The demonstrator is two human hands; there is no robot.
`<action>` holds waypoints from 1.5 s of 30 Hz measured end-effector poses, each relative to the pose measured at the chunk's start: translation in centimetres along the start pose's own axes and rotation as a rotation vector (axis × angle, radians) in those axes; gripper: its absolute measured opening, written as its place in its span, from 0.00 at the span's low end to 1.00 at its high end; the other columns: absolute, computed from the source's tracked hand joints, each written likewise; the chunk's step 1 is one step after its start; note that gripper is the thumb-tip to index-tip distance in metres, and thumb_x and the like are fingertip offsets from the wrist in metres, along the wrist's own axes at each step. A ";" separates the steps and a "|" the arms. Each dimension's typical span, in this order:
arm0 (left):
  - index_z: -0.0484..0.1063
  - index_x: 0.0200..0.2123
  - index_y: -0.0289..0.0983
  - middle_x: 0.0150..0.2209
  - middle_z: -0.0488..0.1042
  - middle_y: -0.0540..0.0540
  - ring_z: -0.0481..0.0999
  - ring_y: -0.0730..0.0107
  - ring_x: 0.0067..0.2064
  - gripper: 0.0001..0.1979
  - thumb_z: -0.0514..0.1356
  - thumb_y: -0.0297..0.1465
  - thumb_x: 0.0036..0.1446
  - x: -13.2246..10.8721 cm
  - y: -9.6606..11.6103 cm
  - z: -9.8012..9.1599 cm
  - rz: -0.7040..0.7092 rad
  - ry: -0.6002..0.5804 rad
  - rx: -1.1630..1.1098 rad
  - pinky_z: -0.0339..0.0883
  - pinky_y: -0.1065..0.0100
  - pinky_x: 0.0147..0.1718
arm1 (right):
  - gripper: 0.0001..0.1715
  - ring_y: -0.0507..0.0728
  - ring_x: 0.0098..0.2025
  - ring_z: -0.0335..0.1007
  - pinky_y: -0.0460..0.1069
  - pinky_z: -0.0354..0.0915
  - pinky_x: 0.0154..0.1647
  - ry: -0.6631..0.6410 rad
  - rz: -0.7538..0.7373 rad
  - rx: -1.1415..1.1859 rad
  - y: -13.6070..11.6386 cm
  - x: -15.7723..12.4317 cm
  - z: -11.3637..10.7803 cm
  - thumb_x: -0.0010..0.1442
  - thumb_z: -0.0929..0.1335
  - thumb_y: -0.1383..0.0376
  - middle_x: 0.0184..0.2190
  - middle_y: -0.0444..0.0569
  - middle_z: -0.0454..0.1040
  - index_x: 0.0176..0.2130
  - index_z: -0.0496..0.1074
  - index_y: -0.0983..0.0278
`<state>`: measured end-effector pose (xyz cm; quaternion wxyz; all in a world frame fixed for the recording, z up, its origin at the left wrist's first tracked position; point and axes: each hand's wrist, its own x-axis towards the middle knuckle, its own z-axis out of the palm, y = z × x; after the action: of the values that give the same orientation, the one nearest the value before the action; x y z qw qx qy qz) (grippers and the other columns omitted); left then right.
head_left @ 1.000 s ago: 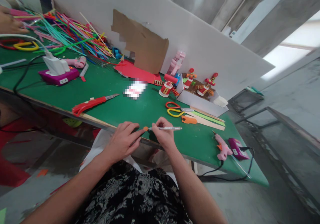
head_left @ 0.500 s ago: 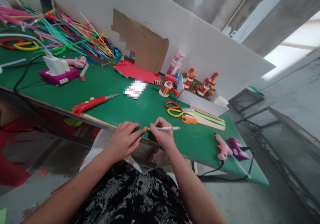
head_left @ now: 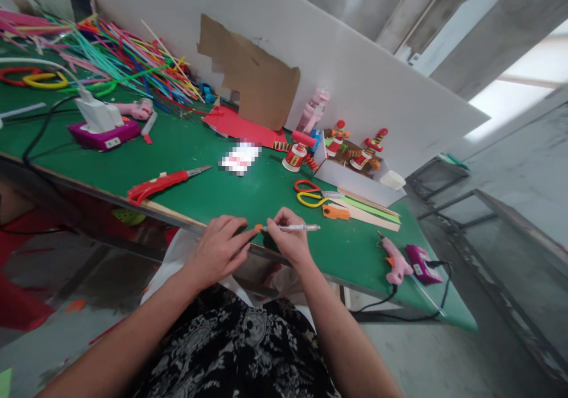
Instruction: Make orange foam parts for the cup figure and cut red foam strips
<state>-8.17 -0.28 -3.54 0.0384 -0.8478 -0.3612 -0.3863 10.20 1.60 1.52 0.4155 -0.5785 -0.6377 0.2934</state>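
My left hand (head_left: 224,245) rests at the table's front edge with its fingers stretched out. Its index fingertip touches a small orange piece (head_left: 259,227) on the green tabletop, and the thumb stays apart below. Between the thumb and fingers of my right hand (head_left: 289,237) is a slim whitish pen (head_left: 302,227), lying almost level. The pen's tip end meets the orange piece from the right; whether it leaves a mark is too small to tell. Beyond my right hand are scissors (head_left: 310,195) with red and yellow handles and an orange scrap (head_left: 336,212).
A red utility knife (head_left: 160,186) with its blade out lies left of my hands. A pink glue gun (head_left: 396,262) with a cord lies right. Behind stand a white box (head_left: 355,180), a paper-cup figure (head_left: 294,158) and cardboard (head_left: 252,73). Colourful strips (head_left: 133,61) fill the far left.
Both hands, the pen and the orange piece keep practically the same places. The view has shifted very slightly.
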 end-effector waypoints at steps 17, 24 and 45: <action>0.76 0.50 0.38 0.47 0.73 0.39 0.68 0.56 0.47 0.16 0.53 0.30 0.63 -0.1 0.0 0.1 -0.014 -0.003 -0.002 0.66 0.55 0.44 | 0.14 0.50 0.20 0.51 0.45 0.51 0.22 0.003 -0.010 -0.008 0.1 0.0 0.1 0.51 0.66 0.60 0.15 0.36 0.56 0.20 0.57 0.59; 0.75 0.50 0.37 0.48 0.73 0.38 0.68 0.56 0.47 0.16 0.53 0.30 0.64 -0.1 0.0 0.1 -0.005 -0.002 0.001 0.66 0.56 0.44 | 0.14 0.49 0.20 0.50 0.45 0.50 0.22 0.002 -0.007 -0.004 0.0 0.0 0.0 0.51 0.65 0.60 0.15 0.36 0.56 0.20 0.57 0.59; 0.76 0.49 0.34 0.47 0.72 0.37 0.68 0.56 0.47 0.15 0.53 0.29 0.64 0.1 0.0 -0.1 0.018 0.003 0.007 0.65 0.57 0.44 | 0.17 0.48 0.20 0.51 0.44 0.52 0.22 0.115 0.038 0.236 0.8 0.2 -0.1 0.51 0.68 0.57 0.16 0.35 0.57 0.21 0.59 0.60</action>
<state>-8.22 -0.25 -3.44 0.0454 -0.8505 -0.3547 -0.3858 10.69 1.92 0.98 0.5110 -0.5535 -0.5625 0.3406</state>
